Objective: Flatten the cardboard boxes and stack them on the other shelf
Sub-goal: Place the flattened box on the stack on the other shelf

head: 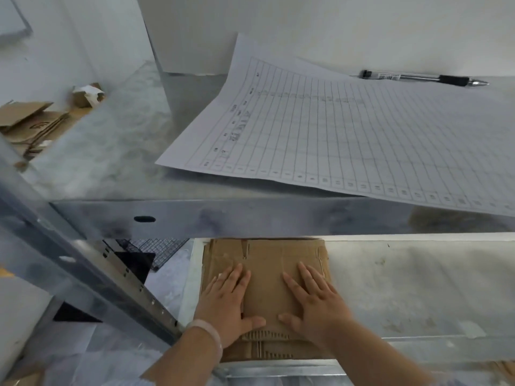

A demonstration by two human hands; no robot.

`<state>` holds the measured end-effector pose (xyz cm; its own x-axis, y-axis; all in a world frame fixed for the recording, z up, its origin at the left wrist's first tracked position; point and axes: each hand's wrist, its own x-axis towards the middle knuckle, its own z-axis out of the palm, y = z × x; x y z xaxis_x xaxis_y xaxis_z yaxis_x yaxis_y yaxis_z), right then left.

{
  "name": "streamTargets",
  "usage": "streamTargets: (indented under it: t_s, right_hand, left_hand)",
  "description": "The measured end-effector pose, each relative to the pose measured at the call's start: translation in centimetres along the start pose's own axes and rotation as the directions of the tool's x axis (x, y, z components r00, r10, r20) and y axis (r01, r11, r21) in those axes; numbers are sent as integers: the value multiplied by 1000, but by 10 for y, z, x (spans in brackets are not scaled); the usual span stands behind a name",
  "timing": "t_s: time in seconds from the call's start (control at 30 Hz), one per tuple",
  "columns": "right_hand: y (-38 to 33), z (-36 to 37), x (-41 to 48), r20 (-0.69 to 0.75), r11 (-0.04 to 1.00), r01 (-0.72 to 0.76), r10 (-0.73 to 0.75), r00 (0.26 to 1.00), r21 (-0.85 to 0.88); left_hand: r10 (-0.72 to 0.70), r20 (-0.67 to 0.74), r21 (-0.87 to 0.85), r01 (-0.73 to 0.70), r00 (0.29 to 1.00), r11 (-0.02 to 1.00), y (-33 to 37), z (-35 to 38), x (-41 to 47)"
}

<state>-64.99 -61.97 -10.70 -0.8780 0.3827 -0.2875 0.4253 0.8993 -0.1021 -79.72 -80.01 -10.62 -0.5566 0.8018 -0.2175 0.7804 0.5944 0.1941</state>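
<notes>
A: Where is the cardboard (267,263)?

B: It lies flat on the lower shelf (418,288), at the left end. It is a small pile of several layers. On the near edges I can see the corrugation.

A: And the hands?

B: Both are on top of the pile, palms down. The left hand (227,305) and the right hand (315,305) lie side by side. The fingers are straight and a little spread, and the thumbs point toward each other. They grip nothing; they only press on the top layer. On the left wrist there is a pale bracelet (206,330).

A: What stands in the way?

B: The upper shelf (125,151) is just above. Its front edge hides the far end of the cardboard. A metal post (83,260) runs at the left, near the left arm.

A: What lies on the upper shelf?

B: A sheet (334,135) with a printed grid. At the right it hangs over the front edge. Behind it a pen (423,78) lies near the wall.

A: Anything more?

B: Some scraps (30,121) of cardboard are at the far left, beyond the upper shelf. A black mesh (156,249) is lower, left of the lower shelf.
</notes>
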Motion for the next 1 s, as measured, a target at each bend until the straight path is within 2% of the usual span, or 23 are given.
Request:
streamTargets:
  t_s: [0.17,0.43,0.63,0.8,0.9,1.0]
  right_hand:
    - [0,7,0,-51,999,-14,16,999,37]
    - [0,-2,1,-26,999,-29,30,999,25]
    - [17,-8,-27,-125,981,-61,85,988,184]
    - [56,-17,-79,-269,970,-76,139,953,230]
    - [85,-30,-113,-344,978,-83,146,927,191]
    - [125,-39,-152,-406,976,-164,209,889,143]
  left_hand:
    - [-16,12,19,15,1000,1000,2,2,4]
    - [-62,64,50,59,996,997,9,-9,9]
    - [-89,98,-19,91,991,996,24,-34,7]
    - [73,-98,-111,-83,993,990,66,-30,-12]
    - [206,-238,-81,-231,949,970,114,-31,-12]
    - [314,-324,-33,-342,893,939,173,-41,-1]
